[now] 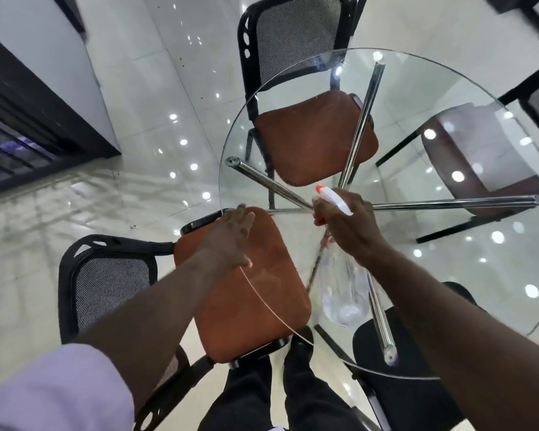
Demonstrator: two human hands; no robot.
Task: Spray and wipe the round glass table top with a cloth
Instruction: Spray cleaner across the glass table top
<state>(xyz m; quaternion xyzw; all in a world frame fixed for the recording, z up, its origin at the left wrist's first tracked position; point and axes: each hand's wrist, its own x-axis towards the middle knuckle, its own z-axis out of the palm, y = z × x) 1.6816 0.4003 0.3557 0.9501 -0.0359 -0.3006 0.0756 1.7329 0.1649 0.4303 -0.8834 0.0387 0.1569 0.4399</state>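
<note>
Nearest the camera: a lilac sleeve [53,390] on the left arm, and dark trousers [311,396] below the table rim. The left hand [231,234] lay flat, fingers straight, on the round glass table [467,269] at its near-left rim. It lay above the orange-brown seat of the near chair [249,293], which sat partly under the glass. The right hand [344,223] was curled round the neck of the spray bottle [343,293] over the middle of the table. The clear body angled back toward the person; the orange nozzle [319,188] pointed away. Whether the bottle touched the glass could not be told. Chrome legs [271,185] splayed out beneath the glass. Beyond, a second chair [311,135] stood at the far rim and a third chair [479,157] to the right, on glossy white floor tiles [156,126].
</note>
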